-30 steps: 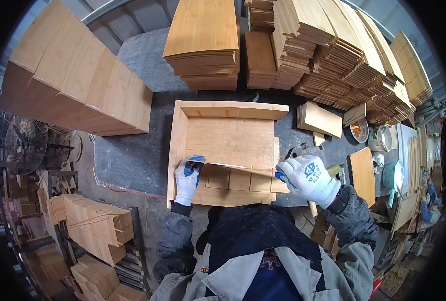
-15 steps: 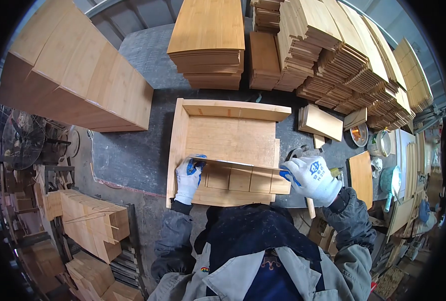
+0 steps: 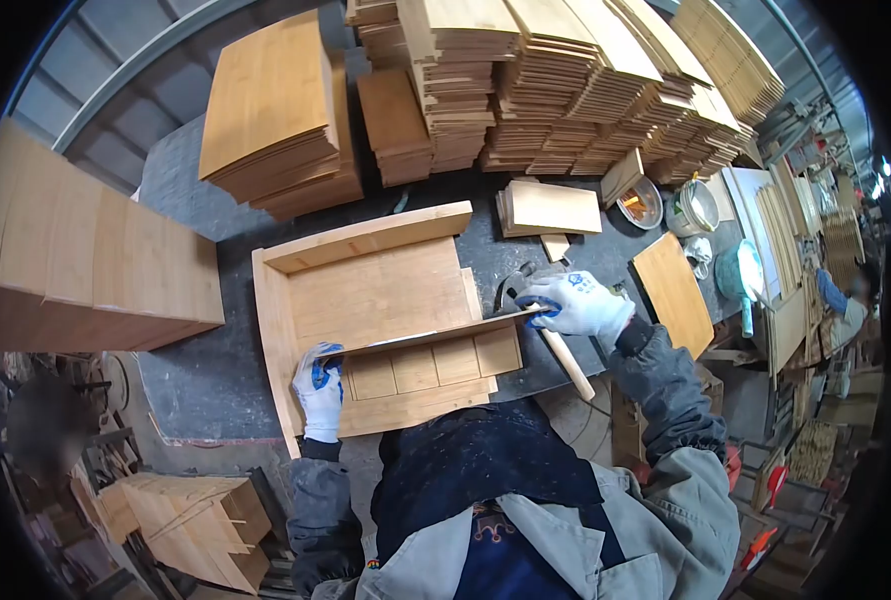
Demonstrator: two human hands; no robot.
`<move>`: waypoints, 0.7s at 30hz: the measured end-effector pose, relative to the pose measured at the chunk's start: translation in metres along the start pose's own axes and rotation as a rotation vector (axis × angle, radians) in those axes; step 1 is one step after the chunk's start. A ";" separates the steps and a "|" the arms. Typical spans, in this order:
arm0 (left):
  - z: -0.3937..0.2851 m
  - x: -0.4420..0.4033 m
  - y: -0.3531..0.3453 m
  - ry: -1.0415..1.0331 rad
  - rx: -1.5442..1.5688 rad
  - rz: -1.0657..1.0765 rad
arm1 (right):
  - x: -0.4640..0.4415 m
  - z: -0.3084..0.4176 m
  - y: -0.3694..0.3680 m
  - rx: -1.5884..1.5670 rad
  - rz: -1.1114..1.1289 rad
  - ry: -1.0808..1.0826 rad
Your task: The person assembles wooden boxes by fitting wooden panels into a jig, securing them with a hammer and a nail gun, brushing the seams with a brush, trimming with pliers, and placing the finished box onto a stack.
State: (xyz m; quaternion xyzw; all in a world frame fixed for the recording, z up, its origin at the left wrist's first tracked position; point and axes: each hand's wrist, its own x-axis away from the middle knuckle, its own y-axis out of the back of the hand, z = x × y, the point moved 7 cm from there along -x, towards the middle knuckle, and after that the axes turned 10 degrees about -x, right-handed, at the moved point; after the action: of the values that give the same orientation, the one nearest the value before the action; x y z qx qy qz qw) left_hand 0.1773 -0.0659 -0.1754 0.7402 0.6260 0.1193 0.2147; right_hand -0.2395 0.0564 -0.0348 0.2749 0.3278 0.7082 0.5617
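Note:
A wooden frame with a flat base (image 3: 375, 290) lies on the dark table in front of me. A thin wooden panel (image 3: 435, 333) stands on edge across it, above a row of small rectangular sections (image 3: 415, 368). At the panel's left end, my gloved left hand (image 3: 320, 390) has its fingers closed round the edge by the frame's left side. My gloved right hand (image 3: 575, 303) pinches the panel's right end, beyond the base. Beside that hand lies a hammer, its wooden handle (image 3: 567, 365) pointing toward me and its head partly hidden.
Stacked boards (image 3: 270, 95) and many notched pieces (image 3: 585, 90) line the back. A tall box-like stack (image 3: 95, 240) stands left. At right are a loose board (image 3: 673, 290), a metal bowl (image 3: 640, 205), a bucket (image 3: 692, 210) and a teal dipper (image 3: 740, 272). A person (image 3: 845, 310) is far right.
The view has turned to the right, so the frame appears further left and tilted. My right hand still holds the panel's end, now further out from the base.

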 end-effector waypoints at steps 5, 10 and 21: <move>-0.003 -0.001 0.000 -0.020 0.023 0.036 | 0.011 -0.029 -0.038 -0.068 0.110 -0.176; 0.004 0.004 0.008 0.035 0.111 0.137 | 0.020 -0.043 -0.049 -0.130 0.108 -0.167; -0.312 -0.074 0.020 -0.255 -0.122 0.440 | 0.077 -0.056 -0.058 -0.274 -0.236 -0.144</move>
State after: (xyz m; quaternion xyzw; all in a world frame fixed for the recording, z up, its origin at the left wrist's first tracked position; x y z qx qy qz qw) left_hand 0.0420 -0.0880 0.1155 0.8533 0.4093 0.1066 0.3051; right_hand -0.2630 0.1317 -0.1137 0.2052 0.2173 0.6540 0.6950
